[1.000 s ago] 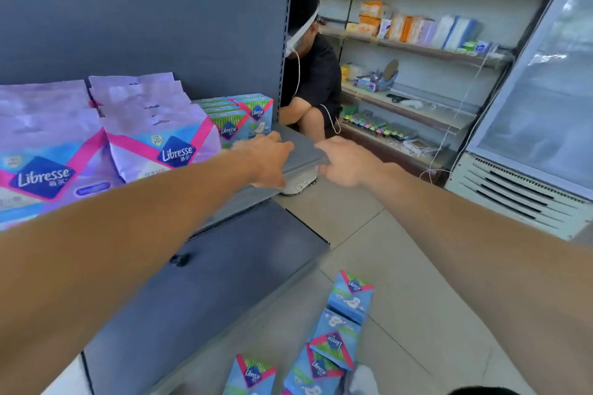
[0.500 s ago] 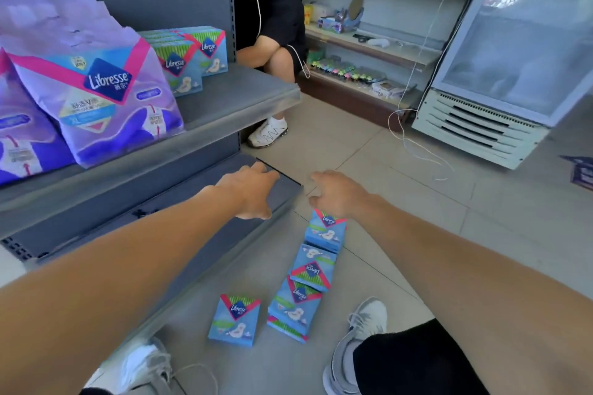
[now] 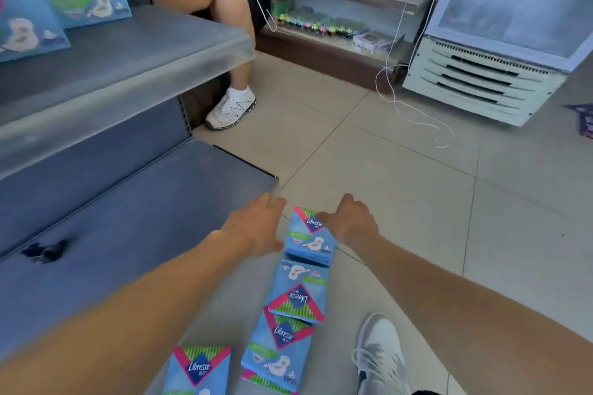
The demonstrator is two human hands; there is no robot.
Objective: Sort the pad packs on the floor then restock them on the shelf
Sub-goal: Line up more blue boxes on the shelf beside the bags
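Blue pad packs (image 3: 290, 311) lay in a loose overlapping row on the floor (image 3: 401, 208), unsorted. Left hand (image 3: 256, 228) and right hand (image 3: 351, 224), fingers spread, flanked the farthest pack (image 3: 309, 236), likely to gather it. Shelf (image 3: 134, 51) beyond held matching packs.

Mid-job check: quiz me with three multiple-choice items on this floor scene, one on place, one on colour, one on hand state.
1. The far pad pack lies:
A. on the floor between both hands
B. on the lower shelf
C. against the cooler

2. The floor packs are mainly:
A. purple
B. blue
C. white

3. The left hand is:
A. gripping a pack
B. open, holding nothing
C. out of view

Answers: 1 A, it lies on tile with the right hand beside it; 2 B, blue fronts; 3 B, fingers spread.
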